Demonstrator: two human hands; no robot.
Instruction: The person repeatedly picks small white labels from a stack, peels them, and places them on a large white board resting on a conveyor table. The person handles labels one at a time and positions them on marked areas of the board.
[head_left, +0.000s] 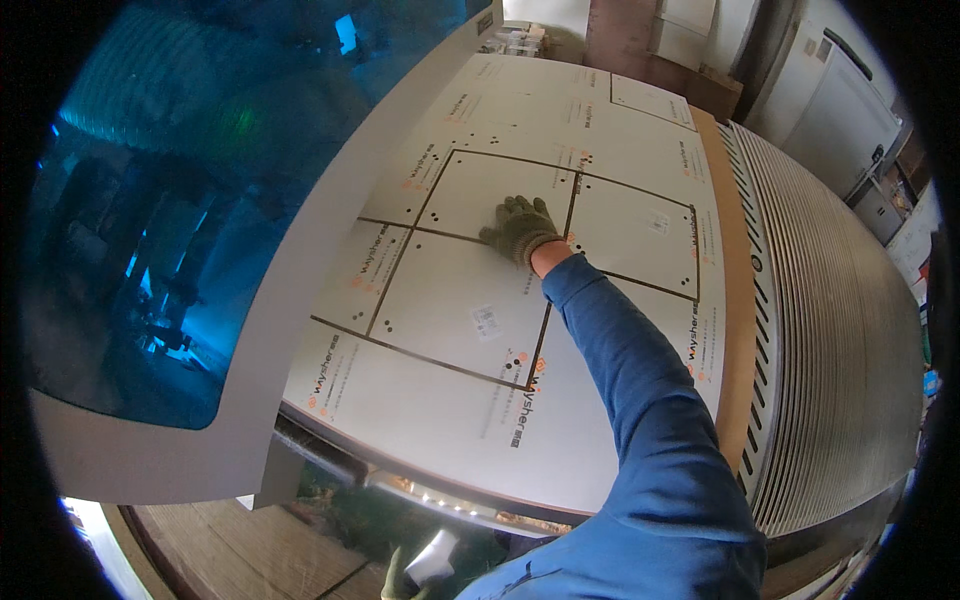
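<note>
My right hand (521, 229), in a green knit glove, lies palm down on a large white film-covered board (442, 405). Its fingers are slightly apart and it grips nothing. Dark cut lines split the board into rectangular panels, and the hand rests on an upper middle panel (495, 180) near its lower right corner. Below it, a larger panel (450, 285) bears a printed label (486, 322). Another label (660, 223) is stuck on the right-hand panel (630, 240). At the bottom edge my left hand (396, 577), also gloved and mostly cut off, holds a white paper-like piece (435, 556).
A pale machine housing (300, 247) with a blue tinted window (187, 225) overhangs the board's left side. A brown board strip (731, 285) shows along the right edge, beside a slotted metal strip (757, 300) and a ribbed grey surface (840, 322). Small holes dot the panels.
</note>
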